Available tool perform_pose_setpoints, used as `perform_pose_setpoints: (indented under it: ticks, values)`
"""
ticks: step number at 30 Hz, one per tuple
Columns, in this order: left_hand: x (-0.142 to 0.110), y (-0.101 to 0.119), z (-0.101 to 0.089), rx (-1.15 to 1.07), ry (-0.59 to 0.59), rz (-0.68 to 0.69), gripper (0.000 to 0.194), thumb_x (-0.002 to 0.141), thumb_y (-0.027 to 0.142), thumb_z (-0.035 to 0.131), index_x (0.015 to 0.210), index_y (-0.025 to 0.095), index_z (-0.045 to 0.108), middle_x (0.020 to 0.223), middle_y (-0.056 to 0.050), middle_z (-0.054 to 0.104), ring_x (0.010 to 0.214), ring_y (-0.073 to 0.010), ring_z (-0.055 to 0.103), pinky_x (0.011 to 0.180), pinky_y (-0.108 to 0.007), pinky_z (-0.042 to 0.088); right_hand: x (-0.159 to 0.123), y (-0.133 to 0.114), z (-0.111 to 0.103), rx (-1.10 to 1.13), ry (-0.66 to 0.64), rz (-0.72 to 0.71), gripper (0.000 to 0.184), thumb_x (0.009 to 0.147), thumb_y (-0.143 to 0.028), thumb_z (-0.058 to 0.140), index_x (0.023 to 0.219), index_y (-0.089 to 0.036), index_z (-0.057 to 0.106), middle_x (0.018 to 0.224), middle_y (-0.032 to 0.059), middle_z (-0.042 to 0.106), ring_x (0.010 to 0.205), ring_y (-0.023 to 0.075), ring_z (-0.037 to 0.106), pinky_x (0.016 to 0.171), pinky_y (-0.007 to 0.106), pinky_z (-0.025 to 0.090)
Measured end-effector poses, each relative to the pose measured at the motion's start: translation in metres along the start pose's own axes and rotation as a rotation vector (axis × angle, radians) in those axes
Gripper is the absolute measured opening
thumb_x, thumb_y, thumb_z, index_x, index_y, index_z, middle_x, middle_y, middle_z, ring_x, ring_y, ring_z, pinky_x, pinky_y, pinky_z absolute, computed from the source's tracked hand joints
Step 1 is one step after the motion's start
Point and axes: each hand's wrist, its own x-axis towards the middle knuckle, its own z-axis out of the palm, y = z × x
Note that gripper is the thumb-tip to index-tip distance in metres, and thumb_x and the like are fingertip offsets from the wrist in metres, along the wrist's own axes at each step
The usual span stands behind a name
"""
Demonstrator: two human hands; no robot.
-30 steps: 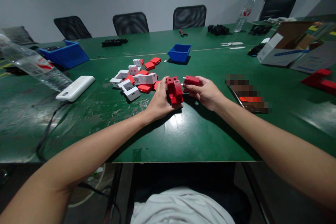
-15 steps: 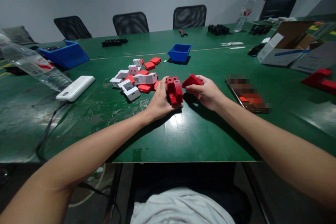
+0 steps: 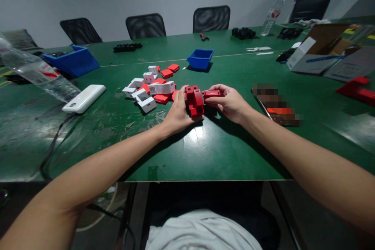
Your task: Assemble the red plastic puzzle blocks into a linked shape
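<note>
My left hand [image 3: 179, 114] is closed round a red plastic bracket [image 3: 194, 100], a blocky part with holes in its top and a notch toward me. Between the thumb and fingers of my right hand [image 3: 230, 101] is a smaller red plastic piece [image 3: 212, 93], its narrow side toward me. It sits just right of the bracket; whether the two touch I cannot tell. Left of my hands lies a pile of white plastic brackets [image 3: 147, 104] and flat red plastic pieces [image 3: 162, 98] on the green table [image 3: 187, 156].
A small blue bin [image 3: 200, 59] stands beyond my hands. To the left are a white power bank [image 3: 84, 98], a plastic bottle [image 3: 43, 72] and a larger blue bin [image 3: 73, 62]. A phone [image 3: 275, 105] and an open cardboard box [image 3: 319, 52] are on the right.
My right hand has turned the small red piece, so its narrow side now shows instead of its broad slanted face. My left hand and the bracket stay in place.
</note>
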Motion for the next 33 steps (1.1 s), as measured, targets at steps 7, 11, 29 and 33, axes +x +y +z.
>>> perform_pose_setpoints:
  ticks: [7, 11, 29, 33]
  values:
    - [0.0000, 0.0002, -0.0001, -0.001, -0.004, -0.003, 0.110, 0.061, 0.044, 0.089, 0.147, 0.021, 0.023, 0.150, -0.021, 0.040, 0.141, -0.0377, 0.042, 0.119, -0.060, 0.033, -0.0013, -0.0025, 0.0023, 0.023, 0.046, 0.046, 0.035, 0.059, -0.005, 0.084, 0.081, -0.018, 0.060, 0.080, 0.0012, 0.073, 0.071, 0.0138, 0.069, 0.072, 0.030, 0.059]
    - [-0.0001, 0.0013, -0.0004, -0.002, 0.000, -0.008, 0.110, 0.062, 0.043, 0.089, 0.147, 0.022, 0.023, 0.149, -0.020, 0.041, 0.140, -0.0373, 0.043, 0.119, -0.059, 0.033, -0.0018, -0.0027, 0.0035, 0.019, 0.068, 0.049, 0.037, 0.060, -0.006, 0.085, 0.081, -0.019, 0.058, 0.080, 0.0023, 0.074, 0.072, 0.0153, 0.070, 0.070, 0.031, 0.059]
    - [-0.0004, -0.0021, -0.0004, 0.007, 0.000, 0.017, 0.110, 0.063, 0.045, 0.089, 0.147, 0.020, 0.023, 0.150, -0.021, 0.039, 0.140, -0.0370, 0.043, 0.118, -0.058, 0.034, 0.0001, 0.0035, 0.0017, -0.175, 0.106, -0.023, 0.069, 0.043, -0.017, 0.091, 0.104, -0.018, 0.059, 0.079, -0.0009, 0.064, 0.063, 0.0114, 0.055, 0.051, 0.022, 0.041]
    - [-0.0003, -0.0016, -0.0001, 0.003, -0.005, 0.011, 0.110, 0.062, 0.044, 0.089, 0.147, 0.020, 0.023, 0.150, -0.022, 0.039, 0.140, -0.0372, 0.043, 0.118, -0.059, 0.034, 0.0012, 0.0042, 0.0010, -0.183, 0.119, -0.036, 0.064, 0.045, -0.014, 0.085, 0.101, -0.020, 0.055, 0.083, -0.0001, 0.066, 0.069, 0.0139, 0.059, 0.052, 0.022, 0.042]
